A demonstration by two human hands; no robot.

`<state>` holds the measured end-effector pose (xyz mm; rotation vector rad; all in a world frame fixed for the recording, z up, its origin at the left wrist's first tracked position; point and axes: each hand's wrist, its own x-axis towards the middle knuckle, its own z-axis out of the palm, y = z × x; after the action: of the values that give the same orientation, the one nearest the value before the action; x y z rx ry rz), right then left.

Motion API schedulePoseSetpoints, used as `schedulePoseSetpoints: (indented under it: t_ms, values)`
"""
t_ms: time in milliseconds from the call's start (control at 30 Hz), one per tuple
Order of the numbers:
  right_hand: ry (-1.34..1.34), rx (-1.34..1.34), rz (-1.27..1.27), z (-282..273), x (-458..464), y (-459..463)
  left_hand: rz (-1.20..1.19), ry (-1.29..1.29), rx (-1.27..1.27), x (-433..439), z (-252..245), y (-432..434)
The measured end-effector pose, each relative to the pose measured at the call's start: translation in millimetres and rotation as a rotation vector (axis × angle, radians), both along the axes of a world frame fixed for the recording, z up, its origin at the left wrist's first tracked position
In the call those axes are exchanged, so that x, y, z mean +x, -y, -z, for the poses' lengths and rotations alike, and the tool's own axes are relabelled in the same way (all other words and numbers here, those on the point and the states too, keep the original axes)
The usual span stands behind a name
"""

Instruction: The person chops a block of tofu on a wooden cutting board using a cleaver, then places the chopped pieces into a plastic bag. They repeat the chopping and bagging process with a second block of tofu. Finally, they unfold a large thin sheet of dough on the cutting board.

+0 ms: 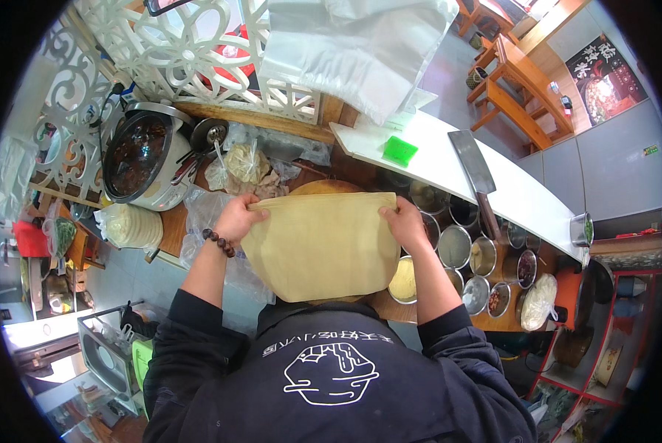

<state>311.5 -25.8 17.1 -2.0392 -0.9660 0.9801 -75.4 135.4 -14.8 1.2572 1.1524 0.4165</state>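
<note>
A broad, pale yellow sheet (322,249), perhaps tofu skin, spreads over a round wooden board (326,187), whose far rim shows behind it. Its far edge looks folded or layered. At the sheet's far left corner, my left hand (242,219) pinches the edge between thumb and fingers; a dark bead bracelet is on that wrist. My right hand (405,221) grips the far right corner in the same way. Most of the board is hidden under the sheet. Clear plastic bags (200,221) lie left of the sheet, partly behind my left forearm.
A pot (184,155) of dark food stands at the far left beside a skimmer ladle (214,133). Metal containers (455,246) of ingredients fill the right side. A cleaver (472,160) and a green block (400,151) lie on the raised white shelf (430,149).
</note>
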Motion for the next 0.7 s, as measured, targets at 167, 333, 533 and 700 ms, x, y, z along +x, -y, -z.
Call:
schedulePoseSetpoints:
  t_ms: [167,333,533,700]
  values:
    - [-0.026,0.022,0.004,3,1,1,0.012,-0.105,0.079,7,-10,0]
    - [-0.039,0.058,0.006,20,8,0,0.016,-0.121,0.004,9,-7,-1]
    - [0.009,0.012,-0.006,20,12,-1,-0.043,-0.059,0.033,9,6,1]
    - [0.089,0.162,0.174,22,0,9,-0.161,-0.191,0.249,0,11,24]
